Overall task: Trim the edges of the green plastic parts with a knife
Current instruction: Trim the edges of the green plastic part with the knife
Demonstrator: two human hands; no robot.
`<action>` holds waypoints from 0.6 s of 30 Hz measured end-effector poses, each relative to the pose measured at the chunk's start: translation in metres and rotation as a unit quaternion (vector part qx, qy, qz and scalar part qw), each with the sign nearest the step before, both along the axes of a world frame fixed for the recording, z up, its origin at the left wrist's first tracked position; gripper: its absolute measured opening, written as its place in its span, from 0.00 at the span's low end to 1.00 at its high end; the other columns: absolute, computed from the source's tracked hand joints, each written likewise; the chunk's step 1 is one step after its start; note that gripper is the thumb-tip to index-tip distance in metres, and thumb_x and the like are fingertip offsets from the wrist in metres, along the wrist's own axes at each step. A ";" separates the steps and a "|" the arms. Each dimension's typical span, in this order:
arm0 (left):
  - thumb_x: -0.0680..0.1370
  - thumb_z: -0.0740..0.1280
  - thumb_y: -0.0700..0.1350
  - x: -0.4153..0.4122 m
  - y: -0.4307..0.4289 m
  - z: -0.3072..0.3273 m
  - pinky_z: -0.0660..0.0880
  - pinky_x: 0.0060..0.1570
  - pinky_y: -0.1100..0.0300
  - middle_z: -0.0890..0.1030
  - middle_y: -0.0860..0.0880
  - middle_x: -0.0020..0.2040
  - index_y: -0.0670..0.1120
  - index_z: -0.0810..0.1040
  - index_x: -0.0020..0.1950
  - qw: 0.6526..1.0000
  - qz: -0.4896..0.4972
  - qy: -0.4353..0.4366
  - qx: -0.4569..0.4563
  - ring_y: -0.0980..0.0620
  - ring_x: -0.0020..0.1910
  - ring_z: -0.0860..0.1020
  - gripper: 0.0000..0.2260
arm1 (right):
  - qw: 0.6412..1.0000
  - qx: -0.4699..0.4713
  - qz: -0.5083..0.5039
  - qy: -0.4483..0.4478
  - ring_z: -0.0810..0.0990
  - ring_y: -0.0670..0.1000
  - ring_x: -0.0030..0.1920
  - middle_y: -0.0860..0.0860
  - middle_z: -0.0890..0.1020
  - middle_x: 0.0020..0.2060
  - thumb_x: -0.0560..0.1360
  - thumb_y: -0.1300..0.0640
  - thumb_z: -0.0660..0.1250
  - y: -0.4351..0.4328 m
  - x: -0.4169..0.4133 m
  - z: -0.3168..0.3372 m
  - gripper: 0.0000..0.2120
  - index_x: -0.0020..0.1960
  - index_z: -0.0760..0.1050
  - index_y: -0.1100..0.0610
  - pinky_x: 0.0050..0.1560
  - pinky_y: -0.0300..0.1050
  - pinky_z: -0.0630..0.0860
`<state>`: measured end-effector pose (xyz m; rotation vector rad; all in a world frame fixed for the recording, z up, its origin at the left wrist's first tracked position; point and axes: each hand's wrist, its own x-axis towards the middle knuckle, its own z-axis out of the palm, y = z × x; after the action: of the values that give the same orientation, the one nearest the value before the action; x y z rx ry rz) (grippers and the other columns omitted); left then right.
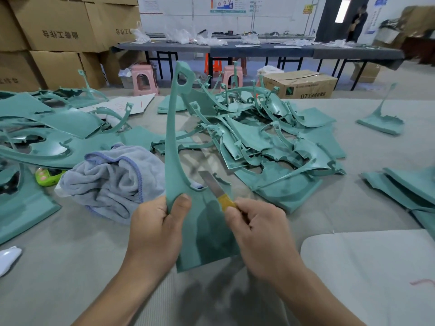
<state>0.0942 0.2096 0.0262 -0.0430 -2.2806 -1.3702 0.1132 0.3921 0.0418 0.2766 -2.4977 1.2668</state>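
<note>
My left hand grips a green plastic part at its left edge, thumb on the front face. The part stands upright, with a long narrow arm rising to a holed tip. My right hand holds a knife by its yellow handle. Its bare steel blade points up and left and lies against the part's curved inner edge, just right of my left thumb.
A large heap of green parts lies beyond my hands, with more at the left and right. A grey cloth sits left of the held part. Cardboard boxes, pink stools and a long table stand behind.
</note>
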 end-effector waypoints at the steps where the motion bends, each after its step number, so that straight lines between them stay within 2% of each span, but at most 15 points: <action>1: 0.76 0.62 0.58 0.000 -0.001 0.000 0.61 0.22 0.67 0.70 0.55 0.21 0.53 0.71 0.31 1.000 0.002 -0.004 -0.002 0.57 0.22 0.67 0.16 | 1.000 0.006 -0.014 -0.003 0.64 0.47 0.28 0.46 0.67 0.24 0.80 0.54 0.65 0.001 -0.002 0.000 0.23 0.30 0.61 0.54 0.30 0.43 0.61; 3: 0.75 0.62 0.59 -0.001 -0.003 0.000 0.61 0.22 0.64 0.70 0.54 0.21 0.49 0.70 0.30 1.000 0.006 -0.014 0.001 0.56 0.21 0.66 0.18 | 0.999 0.002 -0.035 0.000 0.64 0.48 0.28 0.47 0.67 0.24 0.80 0.53 0.64 0.003 -0.003 0.001 0.22 0.31 0.61 0.55 0.31 0.45 0.61; 6: 0.74 0.62 0.60 -0.002 -0.002 -0.001 0.63 0.21 0.62 0.74 0.49 0.23 0.42 0.72 0.33 0.999 0.013 -0.028 0.021 0.57 0.21 0.68 0.22 | 1.000 -0.019 0.013 -0.014 0.64 0.46 0.26 0.45 0.67 0.24 0.81 0.52 0.64 0.001 0.002 0.000 0.21 0.31 0.63 0.54 0.28 0.41 0.61; 9: 0.74 0.62 0.59 -0.002 0.000 -0.001 0.64 0.22 0.63 0.74 0.50 0.23 0.44 0.74 0.35 0.999 0.015 -0.027 0.015 0.57 0.21 0.69 0.19 | 0.999 0.003 0.011 -0.033 0.65 0.46 0.26 0.45 0.68 0.24 0.82 0.51 0.64 0.001 0.001 -0.003 0.22 0.30 0.62 0.53 0.28 0.42 0.62; 11: 0.74 0.62 0.60 -0.002 0.000 -0.002 0.67 0.26 0.55 0.74 0.46 0.24 0.39 0.71 0.33 0.999 0.018 -0.036 0.009 0.56 0.22 0.67 0.23 | 0.999 -0.003 -0.026 -0.025 0.64 0.48 0.27 0.46 0.67 0.23 0.81 0.52 0.64 0.004 -0.002 -0.003 0.23 0.30 0.61 0.54 0.30 0.45 0.61; 14: 0.74 0.62 0.60 -0.003 -0.001 -0.001 0.68 0.27 0.52 0.77 0.43 0.27 0.38 0.73 0.32 0.999 0.021 -0.047 0.015 0.51 0.23 0.71 0.25 | 1.000 -0.017 -0.002 -0.022 0.63 0.47 0.27 0.46 0.65 0.23 0.81 0.52 0.64 0.002 0.001 -0.004 0.23 0.30 0.61 0.53 0.28 0.43 0.60; 16: 0.74 0.62 0.60 -0.003 -0.001 -0.002 0.69 0.27 0.53 0.77 0.43 0.27 0.38 0.74 0.32 0.998 0.016 -0.052 0.019 0.48 0.24 0.73 0.25 | 0.999 -0.005 0.014 -0.039 0.63 0.47 0.26 0.46 0.65 0.23 0.81 0.52 0.63 -0.002 0.002 -0.004 0.22 0.30 0.61 0.53 0.28 0.42 0.60; 18: 0.73 0.62 0.60 -0.004 -0.002 -0.002 0.65 0.25 0.58 0.72 0.48 0.23 0.38 0.70 0.31 0.998 0.017 -0.051 0.021 0.53 0.23 0.68 0.26 | 0.999 -0.001 -0.019 -0.048 0.63 0.48 0.27 0.48 0.65 0.23 0.81 0.52 0.63 -0.001 -0.001 -0.004 0.21 0.31 0.63 0.57 0.29 0.45 0.60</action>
<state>0.0902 0.2073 0.0242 0.0799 -2.3231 -1.4314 0.1117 0.3911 0.0378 0.1707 -2.5689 1.2959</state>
